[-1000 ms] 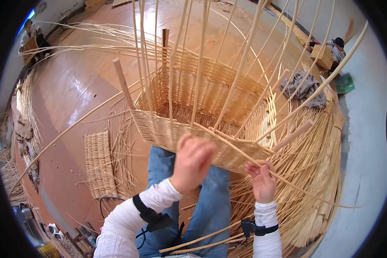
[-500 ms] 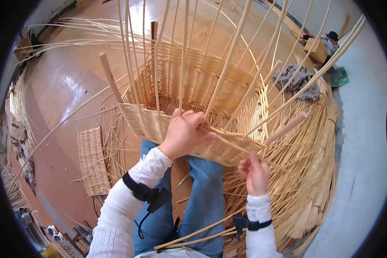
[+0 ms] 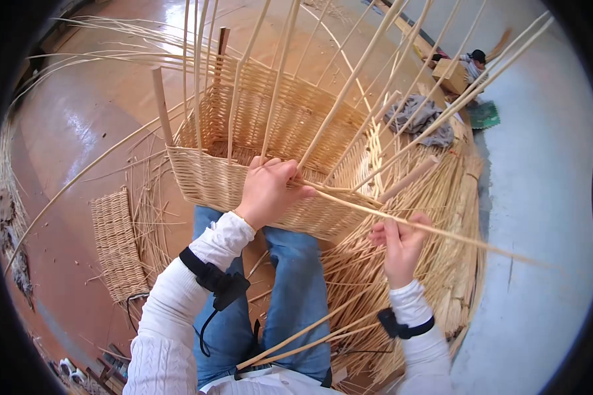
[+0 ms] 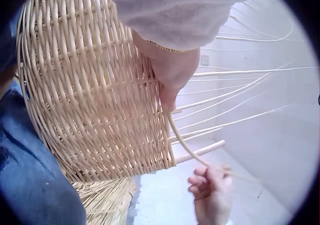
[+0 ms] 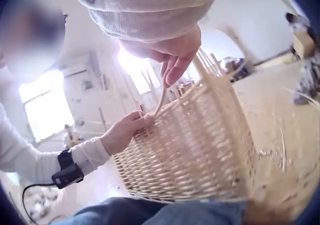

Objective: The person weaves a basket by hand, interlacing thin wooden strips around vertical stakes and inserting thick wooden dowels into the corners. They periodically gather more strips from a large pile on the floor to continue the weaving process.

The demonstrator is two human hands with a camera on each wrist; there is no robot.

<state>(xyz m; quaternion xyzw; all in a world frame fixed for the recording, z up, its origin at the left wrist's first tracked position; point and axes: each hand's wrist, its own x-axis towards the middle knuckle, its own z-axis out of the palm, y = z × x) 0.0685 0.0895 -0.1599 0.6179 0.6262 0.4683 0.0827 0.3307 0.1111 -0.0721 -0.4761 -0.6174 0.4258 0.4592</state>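
Note:
A rectangular woven basket (image 3: pixel 207 174) leans over the person's knees, tall stakes rising from its rim. The left hand (image 3: pixel 268 191) grips the near rim, thumb pointing right along a pale rod (image 3: pixel 349 205). That rod runs from the rim to the right hand (image 3: pixel 402 250), which pinches it between thumb and fingers, away from the basket. In the left wrist view the rod (image 4: pixel 184 144) bends between the left hand (image 4: pixel 172 77) and the right hand (image 4: pixel 214 192). In the right wrist view the right hand (image 5: pixel 175 60) is above the rim and the left hand (image 5: pixel 125 131) holds it.
A flat woven panel (image 3: pixel 118 243) lies on the floor at left beside loose twigs. Bundled rods (image 3: pixel 441 263) cover the floor at right, with grey cloth (image 3: pixel 423 122) behind them. Two rods (image 3: pixel 296 337) lie across the lap. Thick posts (image 3: pixel 161 105) stand at the basket's corners.
The left hand has come down onto the rim and grips there. The right hand has moved up and outward with the rod. The basket and surroundings have shifted left in the head view.

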